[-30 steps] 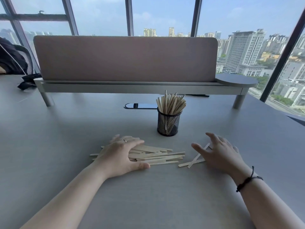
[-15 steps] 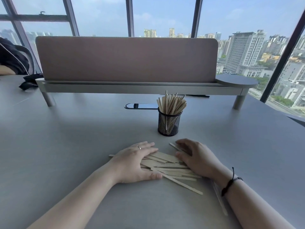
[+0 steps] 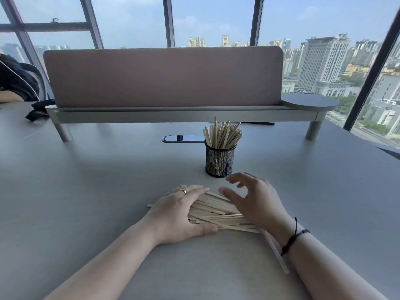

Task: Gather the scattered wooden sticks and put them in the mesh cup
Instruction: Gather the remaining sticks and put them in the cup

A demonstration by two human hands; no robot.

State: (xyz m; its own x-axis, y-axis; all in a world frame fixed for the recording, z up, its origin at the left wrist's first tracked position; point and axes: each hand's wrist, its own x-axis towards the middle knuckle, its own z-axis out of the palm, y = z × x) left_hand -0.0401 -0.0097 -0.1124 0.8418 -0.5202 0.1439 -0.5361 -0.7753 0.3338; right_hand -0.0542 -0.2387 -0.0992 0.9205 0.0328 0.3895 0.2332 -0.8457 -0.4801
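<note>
2 hands (image 3: pixel 179 213) flank stick pile (image 3: pixel 216 211) — 1 mesh cup (image 3: pixel 219 161).

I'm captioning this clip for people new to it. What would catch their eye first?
Two bare hands, the left hand flat and the right hand curled, bracket a pile of wooden sticks at the grey table's near centre. Just behind stands a black mesh cup already bristling with sticks, against a wide city skyline through the windows.
</note>
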